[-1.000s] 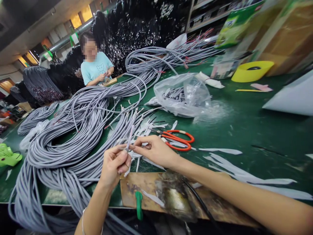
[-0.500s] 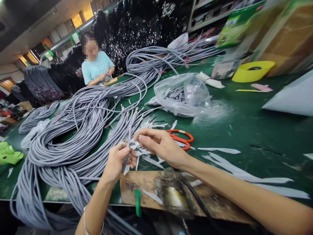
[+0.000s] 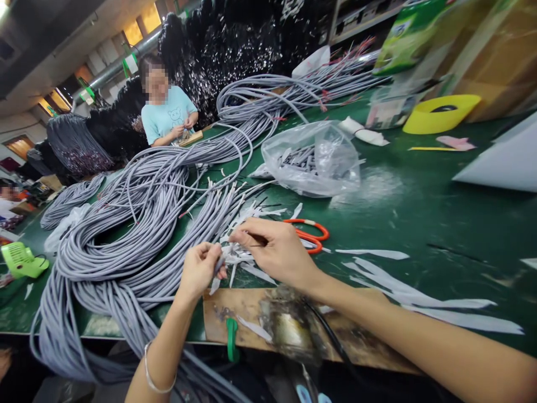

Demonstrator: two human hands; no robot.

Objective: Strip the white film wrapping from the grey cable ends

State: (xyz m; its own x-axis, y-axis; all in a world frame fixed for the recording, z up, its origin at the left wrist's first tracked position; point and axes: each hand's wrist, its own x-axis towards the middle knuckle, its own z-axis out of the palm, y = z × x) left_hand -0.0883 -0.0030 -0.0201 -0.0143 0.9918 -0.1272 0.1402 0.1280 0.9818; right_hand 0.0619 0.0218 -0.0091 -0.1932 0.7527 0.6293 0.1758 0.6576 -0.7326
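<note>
Amber light glowed in window-like openings (image 3: 133, 33) beneath a dark ceiling (image 3: 50, 33) at upper left, while a broad green table (image 3: 419, 210) stretched toward shelving (image 3: 369, 26) at the room's upper right.

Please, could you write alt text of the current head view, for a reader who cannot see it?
A person's left hand pinches a greyish piece, with the right hand close beside it, over a green table. Around them lie grey cables, white strips and orange-handled scissors; a co-worker in light blue is across the table.
</note>
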